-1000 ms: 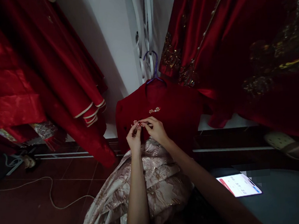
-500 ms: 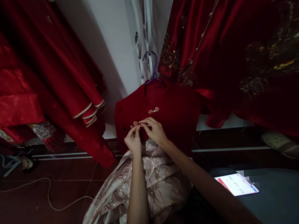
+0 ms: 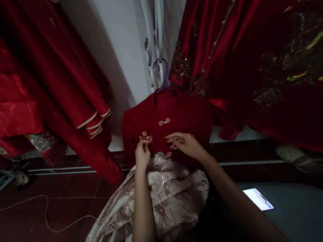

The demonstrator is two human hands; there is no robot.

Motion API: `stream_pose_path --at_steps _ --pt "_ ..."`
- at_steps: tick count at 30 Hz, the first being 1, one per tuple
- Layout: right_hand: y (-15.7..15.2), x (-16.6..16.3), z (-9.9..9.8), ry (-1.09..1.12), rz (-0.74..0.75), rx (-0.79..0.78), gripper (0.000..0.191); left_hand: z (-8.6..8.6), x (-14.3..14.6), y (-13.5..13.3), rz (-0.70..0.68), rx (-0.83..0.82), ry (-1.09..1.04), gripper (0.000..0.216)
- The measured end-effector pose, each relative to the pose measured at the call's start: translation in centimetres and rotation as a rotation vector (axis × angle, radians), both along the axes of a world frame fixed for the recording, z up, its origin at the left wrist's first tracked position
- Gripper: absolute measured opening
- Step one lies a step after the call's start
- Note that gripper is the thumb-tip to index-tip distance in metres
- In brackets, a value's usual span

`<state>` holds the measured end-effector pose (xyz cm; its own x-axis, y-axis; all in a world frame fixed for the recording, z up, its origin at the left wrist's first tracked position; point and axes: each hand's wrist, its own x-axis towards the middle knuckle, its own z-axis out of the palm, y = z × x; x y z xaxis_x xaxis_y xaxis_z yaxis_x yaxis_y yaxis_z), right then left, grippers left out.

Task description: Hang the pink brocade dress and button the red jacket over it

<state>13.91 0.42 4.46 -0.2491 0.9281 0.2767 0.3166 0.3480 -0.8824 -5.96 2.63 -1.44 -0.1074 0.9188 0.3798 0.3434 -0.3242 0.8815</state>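
A dark red jacket (image 3: pixel 189 112) hangs on a purple hanger (image 3: pixel 161 79) in front of me, above a gold-patterned brocade skirt (image 3: pixel 163 200). Pearl clasps run down its front: one near the collar (image 3: pixel 164 121), one at the left (image 3: pixel 146 137), one lower (image 3: pixel 169 154). My left hand (image 3: pixel 142 153) is raised just under the left clasp, fingers curled and touching the fabric there. My right hand (image 3: pixel 185 143) rests on the jacket front to the right, fingers loosely spread, holding nothing.
Red satin garments hang at the left (image 3: pixel 17 81) and embroidered ones at the right (image 3: pixel 271 49). A lit phone (image 3: pixel 258 199) lies on a grey seat (image 3: pixel 307 213). A white cable (image 3: pixel 45 216) trails over the dark floor. A white wall (image 3: pixel 122 45) stands behind.
Both hands were pinched together on the left clasp. Now they have parted: the right hand moved right and down off the clasp, and the left dropped slightly below it.
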Motion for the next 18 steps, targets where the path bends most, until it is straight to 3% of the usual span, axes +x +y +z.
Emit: stream_pose_path --at_steps 3,6,14,16,18 --pt "-0.5 1.4 -0.3 -0.233 0.041 -0.061 0.026 -0.6 -1.0 -0.5 -0.008 -0.183 0.201 0.034" --pt "-0.2 1.6 -1.6 -0.442 0.028 -0.032 0.023 -1.2 -1.8 -0.9 0.016 -0.297 0.271 0.052" --pt "0.6 0.5 -4.7 -0.521 0.017 0.023 0.022 -2.0 -1.8 -0.9 0.011 -0.403 0.300 0.095" --pt "0.7 0.3 -4.8 -0.511 0.029 0.051 0.020 -2.0 -1.8 -0.8 0.005 -0.386 0.338 0.093" --pt "0.8 0.2 -4.9 -0.509 0.036 0.070 0.021 -2.0 -1.9 -0.7 -0.024 -0.332 0.392 0.078"
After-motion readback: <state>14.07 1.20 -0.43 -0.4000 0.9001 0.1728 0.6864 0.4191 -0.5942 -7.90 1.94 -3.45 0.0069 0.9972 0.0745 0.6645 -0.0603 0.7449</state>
